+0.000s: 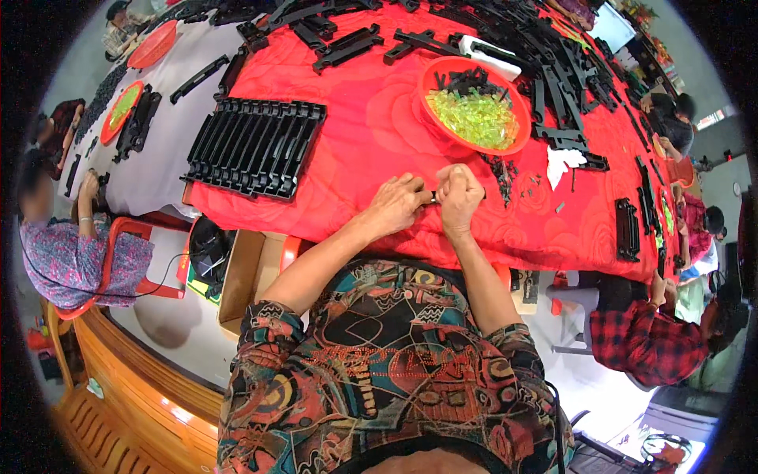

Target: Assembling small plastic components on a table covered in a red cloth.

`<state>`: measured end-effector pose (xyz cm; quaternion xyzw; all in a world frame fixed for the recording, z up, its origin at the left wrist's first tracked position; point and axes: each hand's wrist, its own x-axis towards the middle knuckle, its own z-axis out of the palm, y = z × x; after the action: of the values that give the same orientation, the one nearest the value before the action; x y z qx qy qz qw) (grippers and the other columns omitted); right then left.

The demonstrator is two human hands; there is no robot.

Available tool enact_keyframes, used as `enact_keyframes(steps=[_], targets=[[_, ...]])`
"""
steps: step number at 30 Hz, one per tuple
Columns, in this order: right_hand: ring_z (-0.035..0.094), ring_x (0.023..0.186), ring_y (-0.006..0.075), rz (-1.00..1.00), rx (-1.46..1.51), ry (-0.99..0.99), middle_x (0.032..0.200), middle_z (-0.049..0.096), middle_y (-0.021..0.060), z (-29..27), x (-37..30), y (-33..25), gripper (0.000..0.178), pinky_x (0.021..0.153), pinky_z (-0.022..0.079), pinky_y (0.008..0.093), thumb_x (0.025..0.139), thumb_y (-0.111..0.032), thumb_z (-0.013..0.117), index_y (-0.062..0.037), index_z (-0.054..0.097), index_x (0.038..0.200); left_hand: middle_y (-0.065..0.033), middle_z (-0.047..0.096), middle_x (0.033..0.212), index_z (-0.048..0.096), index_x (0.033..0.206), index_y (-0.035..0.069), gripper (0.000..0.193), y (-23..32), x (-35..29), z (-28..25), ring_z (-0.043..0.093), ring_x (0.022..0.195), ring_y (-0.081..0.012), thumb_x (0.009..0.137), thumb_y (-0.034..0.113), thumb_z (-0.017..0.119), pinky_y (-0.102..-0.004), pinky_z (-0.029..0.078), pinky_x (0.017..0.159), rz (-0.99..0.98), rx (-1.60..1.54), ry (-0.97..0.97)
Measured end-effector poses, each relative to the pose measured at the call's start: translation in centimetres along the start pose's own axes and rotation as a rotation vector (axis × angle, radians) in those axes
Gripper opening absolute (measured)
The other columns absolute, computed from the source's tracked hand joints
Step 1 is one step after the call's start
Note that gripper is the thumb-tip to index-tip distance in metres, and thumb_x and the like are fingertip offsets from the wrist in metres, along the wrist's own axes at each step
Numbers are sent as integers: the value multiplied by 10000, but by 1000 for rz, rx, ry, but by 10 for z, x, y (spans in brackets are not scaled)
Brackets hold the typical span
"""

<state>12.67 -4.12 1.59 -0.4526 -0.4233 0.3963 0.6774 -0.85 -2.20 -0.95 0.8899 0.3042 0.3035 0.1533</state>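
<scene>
Close together over the near edge of the red tablecloth (359,150), my two hands are both closed around one small dark part (432,197). Its dark end shows in the gap between them; the rest is hidden by the fingers. My left hand (401,204) pinches it from the left. My right hand (459,196) is curled like a fist on its right side. Just beyond them stands a red bowl (424,99) holding yellow-green translucent pieces (478,118) and some black pieces. To the left lies a row of long black plastic strips (254,146), side by side.
Small dark bits (505,178) and a crumpled white tissue (562,163) lie right of the bowl. Piles of black plastic parts (553,87) cover the far side. An open cardboard box (251,276) stands below the table edge. Other people sit at both sides, one in a checked shirt (647,345).
</scene>
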Motion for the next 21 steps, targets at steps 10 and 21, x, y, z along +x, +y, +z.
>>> enact_keyframes(steps=[10, 21], targets=[[372, 505, 44, -86, -111, 4, 565, 437, -33, -1, 6, 16, 283, 464, 310, 234, 906, -127, 428, -6, 570, 693, -75, 566, 857, 649, 866, 87, 203, 4, 3, 3, 550, 857, -265, 667, 43, 645, -407, 456, 727, -86, 67, -11], [237, 367, 41, 42, 209, 57, 482, 297, -47, -23, 27, -3, 285, 337, 217, 231, 922, -144, 420, 11, 539, 713, -92, 545, 922, 636, 893, 72, 187, 12, -8, 12, 520, 925, -279, 714, 70, 582, -413, 430, 773, -103, 136, 60]])
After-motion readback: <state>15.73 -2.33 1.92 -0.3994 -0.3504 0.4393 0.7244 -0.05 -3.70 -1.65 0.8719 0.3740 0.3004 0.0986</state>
